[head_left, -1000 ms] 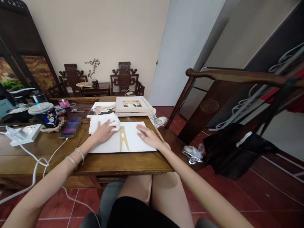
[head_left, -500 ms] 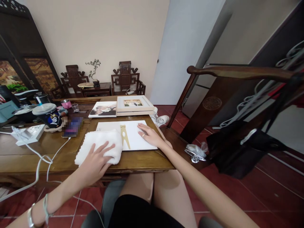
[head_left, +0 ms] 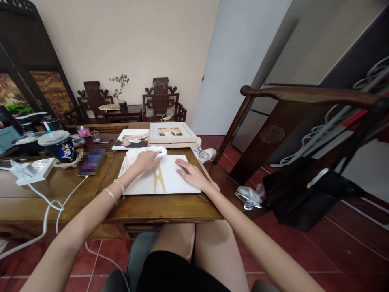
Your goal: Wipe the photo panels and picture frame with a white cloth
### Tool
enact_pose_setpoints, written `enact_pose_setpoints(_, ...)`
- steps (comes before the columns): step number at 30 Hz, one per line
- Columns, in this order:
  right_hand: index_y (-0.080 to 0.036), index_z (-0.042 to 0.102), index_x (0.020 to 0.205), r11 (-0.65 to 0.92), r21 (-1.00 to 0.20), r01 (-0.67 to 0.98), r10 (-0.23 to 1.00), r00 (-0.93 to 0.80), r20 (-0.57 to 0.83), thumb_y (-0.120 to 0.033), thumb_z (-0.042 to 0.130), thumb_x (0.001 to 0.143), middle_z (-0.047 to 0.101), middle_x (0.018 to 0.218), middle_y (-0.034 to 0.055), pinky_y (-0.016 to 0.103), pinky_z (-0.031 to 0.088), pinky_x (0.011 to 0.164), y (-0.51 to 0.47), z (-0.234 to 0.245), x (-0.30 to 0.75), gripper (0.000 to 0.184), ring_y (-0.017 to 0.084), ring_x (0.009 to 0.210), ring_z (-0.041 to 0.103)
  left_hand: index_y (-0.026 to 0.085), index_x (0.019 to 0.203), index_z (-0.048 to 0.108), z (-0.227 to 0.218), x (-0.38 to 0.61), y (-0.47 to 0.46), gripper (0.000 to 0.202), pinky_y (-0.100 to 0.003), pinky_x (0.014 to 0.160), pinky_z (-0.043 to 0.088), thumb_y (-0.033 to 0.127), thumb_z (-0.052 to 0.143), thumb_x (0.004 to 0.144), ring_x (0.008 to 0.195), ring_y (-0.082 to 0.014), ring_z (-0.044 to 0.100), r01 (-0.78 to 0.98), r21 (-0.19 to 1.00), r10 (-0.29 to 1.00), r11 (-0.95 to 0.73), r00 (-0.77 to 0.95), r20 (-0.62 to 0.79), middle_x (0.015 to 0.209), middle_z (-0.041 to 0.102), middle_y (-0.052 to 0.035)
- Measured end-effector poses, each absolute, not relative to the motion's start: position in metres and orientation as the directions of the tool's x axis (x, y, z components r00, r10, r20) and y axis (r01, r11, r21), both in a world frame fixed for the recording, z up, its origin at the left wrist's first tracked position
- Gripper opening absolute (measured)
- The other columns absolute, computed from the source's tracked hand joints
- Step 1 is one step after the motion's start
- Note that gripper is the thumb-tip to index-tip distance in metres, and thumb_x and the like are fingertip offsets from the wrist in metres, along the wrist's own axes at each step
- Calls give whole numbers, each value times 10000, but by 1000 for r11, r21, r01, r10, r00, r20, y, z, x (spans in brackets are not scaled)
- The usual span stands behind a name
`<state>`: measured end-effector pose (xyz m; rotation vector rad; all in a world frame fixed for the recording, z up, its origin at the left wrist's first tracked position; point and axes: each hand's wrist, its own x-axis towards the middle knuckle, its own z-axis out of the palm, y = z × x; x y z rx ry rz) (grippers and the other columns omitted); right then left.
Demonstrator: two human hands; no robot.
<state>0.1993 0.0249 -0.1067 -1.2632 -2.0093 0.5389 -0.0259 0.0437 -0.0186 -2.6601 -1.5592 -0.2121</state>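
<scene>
A flat white album (head_left: 174, 178) with a gold cat-shaped figure on its cover lies near the table's front edge. My left hand (head_left: 147, 161) grips a fluffy white cloth (head_left: 161, 151) at the album's far left part, covering the upper end of the gold figure. Some of the left fingers are hidden from me by the back of the hand and the cloth. My right hand (head_left: 192, 175), with a ring on one finger, rests flat on the right side of the album, fingers stretched out.
Behind the album sit a framed picture box (head_left: 173, 136) and a photo book (head_left: 130, 139). To the left are a charging phone (head_left: 91, 162), a lidded drink cup (head_left: 57, 146), a white power strip (head_left: 33, 170) and loose cables. A wooden chair (head_left: 270, 134) stands at the right.
My left hand has moved away from me and slightly right with the cloth, from the album's near left corner to its far edge. The right hand stays in place.
</scene>
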Motion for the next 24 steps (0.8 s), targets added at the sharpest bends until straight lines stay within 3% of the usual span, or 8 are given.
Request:
enact_pose_setpoints(4,-221,588,1331,451,-652,610,892,-292,344,-337,527,895,493,1457,68,456,263,1190,26,-107,200,456,247,1395,396,157,1239,625,-29,1,44,386,-391,890,462,361,399,1002,1033,-285,634,839,6,832,-544,539,133,1155,683,-138)
enact_pose_setpoints(10,-213,603,1318,467,-657,592,884,-293,364,-253,454,903,507,1444,50,441,262,1197,32,-111,200,443,230,1400,383,150,1187,652,-43,6,-4,338,-527,1014,377,249,418,965,1270,-355,464,752,-161,742,-639,658,129,1390,526,-156)
enact_pose_setpoints(14,-204,623,1296,468,-658,590,883,-272,384,-201,447,881,546,1408,51,453,263,1198,33,-112,200,450,229,1385,410,160,1141,674,-43,0,-62,322,-528,1027,377,249,430,949,1292,-371,435,678,-224,681,-701,729,76,1418,490,-152)
enact_pose_setpoints(19,-175,637,1277,479,-634,607,874,-263,408,-210,436,890,569,1385,84,458,306,1180,29,-110,199,438,241,1352,461,190,1112,685,-37,-2,-100,321,-526,1015,407,309,427,962,1293,-375,443,632,-218,641,-744,767,38,1429,491,-124)
enact_pose_setpoints(24,-181,653,1260,475,-651,592,877,-256,407,-213,470,879,580,1375,85,436,307,1181,30,-111,199,424,252,1342,472,200,1163,662,-35,-4,-52,313,-481,1025,422,280,434,963,1280,-325,477,678,-177,677,-714,732,76,1393,538,-107)
